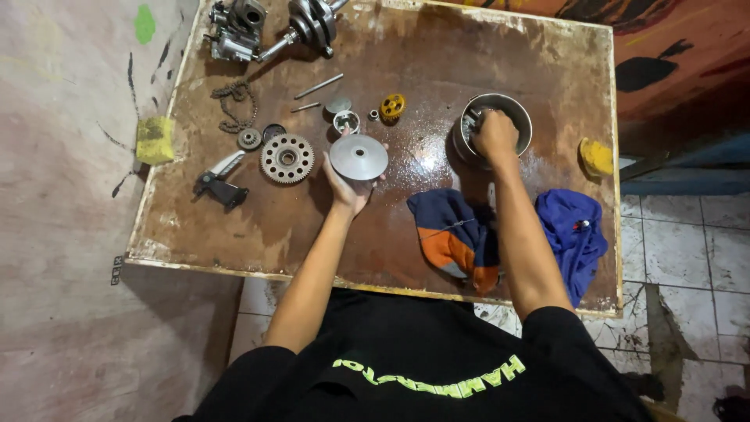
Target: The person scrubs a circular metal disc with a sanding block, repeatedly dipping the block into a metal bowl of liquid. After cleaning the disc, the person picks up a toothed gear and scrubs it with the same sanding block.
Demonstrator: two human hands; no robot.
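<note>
My left hand (346, 184) holds a silver cone-shaped metal disc (358, 156) just above the brown wet board (422, 70), near its middle. My right hand (495, 135) is closed on a small part inside a round metal drum (516, 109) at the right of the board; what it grips is hidden by the fingers. Close to the disc lie a large toothed gear wheel (287, 158), a small silver cup-shaped part (346, 122) and a yellow gear (393, 105).
An engine crankshaft and casing (269, 27) lie at the far left corner, with a chain (234, 101), a thin rod (319, 86) and a black-handled tool (221, 181). Blue-and-orange cloth (457, 234) and blue cloth (574, 230) lie near me. Yellow sponges (155, 139) (596, 156) sit at both sides.
</note>
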